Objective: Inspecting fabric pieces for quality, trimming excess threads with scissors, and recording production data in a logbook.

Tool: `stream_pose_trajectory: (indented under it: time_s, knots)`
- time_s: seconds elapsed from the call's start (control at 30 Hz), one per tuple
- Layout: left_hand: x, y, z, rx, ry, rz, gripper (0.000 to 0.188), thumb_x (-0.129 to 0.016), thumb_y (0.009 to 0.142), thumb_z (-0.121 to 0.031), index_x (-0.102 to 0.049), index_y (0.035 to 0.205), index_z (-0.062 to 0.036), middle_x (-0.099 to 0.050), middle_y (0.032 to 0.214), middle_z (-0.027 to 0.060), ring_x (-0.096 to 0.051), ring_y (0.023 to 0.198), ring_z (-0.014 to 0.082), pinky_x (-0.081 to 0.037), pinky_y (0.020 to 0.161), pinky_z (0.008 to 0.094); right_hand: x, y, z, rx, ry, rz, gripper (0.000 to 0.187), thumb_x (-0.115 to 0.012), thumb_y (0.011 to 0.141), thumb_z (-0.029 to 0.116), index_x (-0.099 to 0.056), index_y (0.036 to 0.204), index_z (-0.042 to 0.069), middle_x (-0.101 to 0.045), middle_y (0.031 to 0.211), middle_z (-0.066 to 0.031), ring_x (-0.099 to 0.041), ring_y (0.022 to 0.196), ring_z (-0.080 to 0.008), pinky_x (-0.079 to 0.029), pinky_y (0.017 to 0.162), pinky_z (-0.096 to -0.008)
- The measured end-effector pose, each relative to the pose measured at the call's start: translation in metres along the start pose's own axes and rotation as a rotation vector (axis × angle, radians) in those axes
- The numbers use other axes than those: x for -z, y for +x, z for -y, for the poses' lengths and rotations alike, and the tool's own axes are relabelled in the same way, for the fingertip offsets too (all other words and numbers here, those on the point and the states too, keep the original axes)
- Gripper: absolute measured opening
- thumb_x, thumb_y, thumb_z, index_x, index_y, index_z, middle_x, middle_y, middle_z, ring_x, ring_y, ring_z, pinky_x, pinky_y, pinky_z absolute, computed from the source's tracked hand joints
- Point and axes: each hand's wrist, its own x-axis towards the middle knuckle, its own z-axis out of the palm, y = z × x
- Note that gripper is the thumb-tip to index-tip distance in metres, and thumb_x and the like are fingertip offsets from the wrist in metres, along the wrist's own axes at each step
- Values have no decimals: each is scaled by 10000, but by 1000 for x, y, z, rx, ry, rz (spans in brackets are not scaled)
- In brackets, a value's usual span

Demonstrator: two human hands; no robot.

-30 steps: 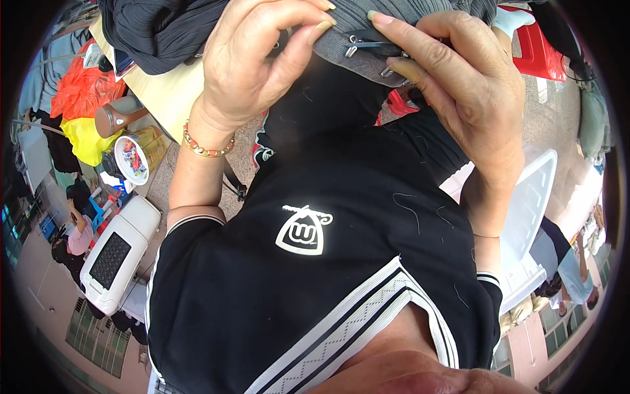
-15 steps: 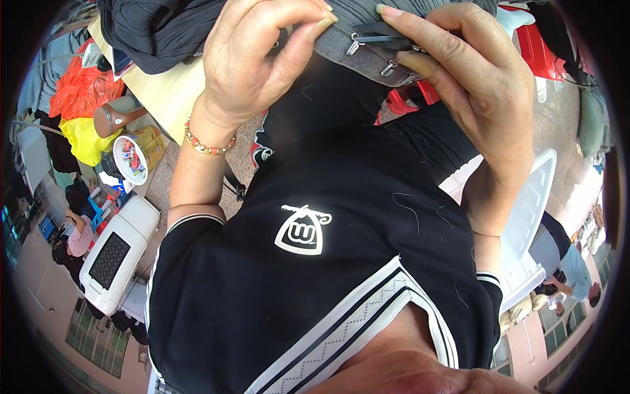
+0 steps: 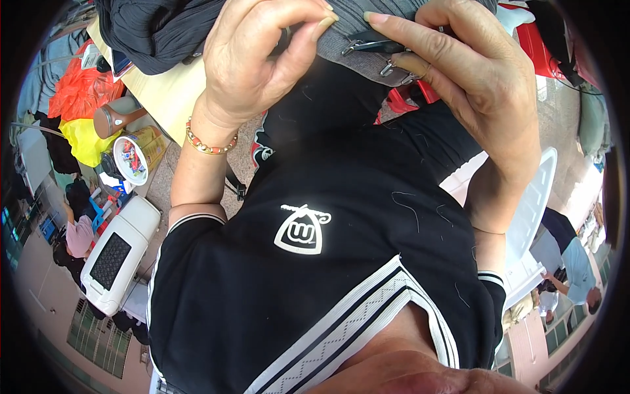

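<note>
Grey ribbed knit fabric (image 3: 357, 62) lies across my lap at the top of the view. Over it, my left hand (image 3: 259, 62) has thumb and forefinger pinched together; what is between the tips is too small to make out. My right hand (image 3: 476, 79) holds dark thread snips (image 3: 377, 44), their blades pointing left above the fabric. Its forefinger stretches along the far side of the snips. Beside the lower fingers, small metal clips (image 3: 387, 68) show at the fabric's edge. Part of the snips' handle is hidden in the palm.
A dark grey knit heap (image 3: 157, 33) rests on a pale tabletop (image 3: 167, 95) to the left. Farther left are a red plastic bag (image 3: 71, 88), a yellow bag (image 3: 85, 141), a white tub (image 3: 131, 161) and a white bin (image 3: 121, 256). Other people sit at both sides.
My right hand has shifted slightly right and its fingers have drawn in. The snips have turned a little, their tips moving left and down. My left hand stays almost still.
</note>
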Motion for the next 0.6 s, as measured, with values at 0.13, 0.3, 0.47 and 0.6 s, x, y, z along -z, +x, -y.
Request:
stream_pose_trajectory:
  time_s: [0.13,0.3,0.47,0.6]
  knots:
    - [1,55,-50,367,295,338,138,-687,856,0,-607,968,-4,-633,947,128,-624,828,248,-511,739,325,10,7,6,-215,104,93,276,-785,719,158,-778,994,145,-560,734,3,-545,619,-144,-409,500,-286]
    - [22,57,-69,513,604,720,143,-681,866,40,-633,999,14,-675,1008,148,-673,898,208,-531,829,289,5,6,0,-38,17,38,267,-785,716,139,-776,983,134,-565,733,-2,-558,612,-149,-420,494,-289]
    - [29,43,-72,765,462,498,122,-620,911,39,-622,1032,30,-643,1083,150,-630,975,177,-497,897,286,-5,-5,-19,134,129,27,373,-754,749,87,-745,1123,84,-568,870,-58,-571,720,-181,-445,598,-299]
    - [34,33,-73,911,300,302,133,-558,953,46,-607,1076,39,-611,1154,145,-608,1000,155,-489,907,279,-3,-3,-21,156,178,56,376,-739,762,50,-733,1138,64,-563,890,-69,-590,749,-184,-457,606,-296]
